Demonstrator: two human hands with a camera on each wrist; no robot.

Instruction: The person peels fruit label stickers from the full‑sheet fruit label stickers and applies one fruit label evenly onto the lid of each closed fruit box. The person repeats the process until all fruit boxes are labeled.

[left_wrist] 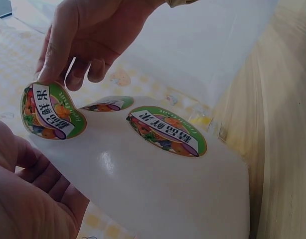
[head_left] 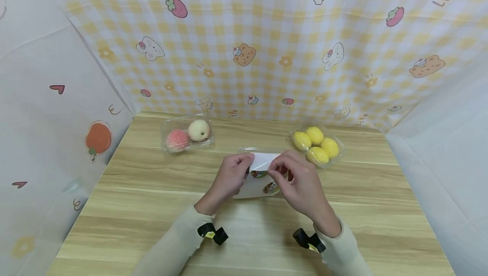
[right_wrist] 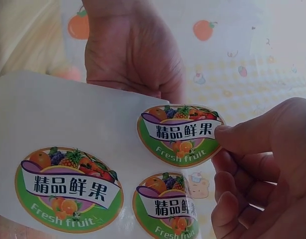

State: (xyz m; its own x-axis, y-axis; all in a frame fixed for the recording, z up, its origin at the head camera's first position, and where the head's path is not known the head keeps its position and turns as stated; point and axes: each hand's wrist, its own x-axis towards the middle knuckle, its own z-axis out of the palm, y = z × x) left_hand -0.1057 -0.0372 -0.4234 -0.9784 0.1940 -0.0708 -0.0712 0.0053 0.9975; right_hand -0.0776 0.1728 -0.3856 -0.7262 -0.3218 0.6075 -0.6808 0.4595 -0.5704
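My left hand [head_left: 229,175] grips the edge of a white sheet of stickers [head_left: 251,188], its fingers behind the sheet in the right wrist view. Between thumb and fingertips, my right hand [head_left: 302,182] pinches one oval fruit sticker [right_wrist: 180,137] at its end. That sticker bends up and sticks out past the sheet's edge in the left wrist view. Two more oval "Fresh fruit" stickers lie flat on the sheet, one larger in the right wrist view [right_wrist: 68,191]. In the head view the top of the sheet folds over, showing a white strip [head_left: 263,161] between the hands.
Back left, a clear plastic box [head_left: 166,128] holds two peaches [head_left: 199,130]. Back right, another clear box [head_left: 339,160] contains several lemons [head_left: 318,156]. The rim of a further clear container [head_left: 248,149] shows behind the hands. A checked cloth [head_left: 267,76] hangs behind the wooden table [head_left: 133,182].
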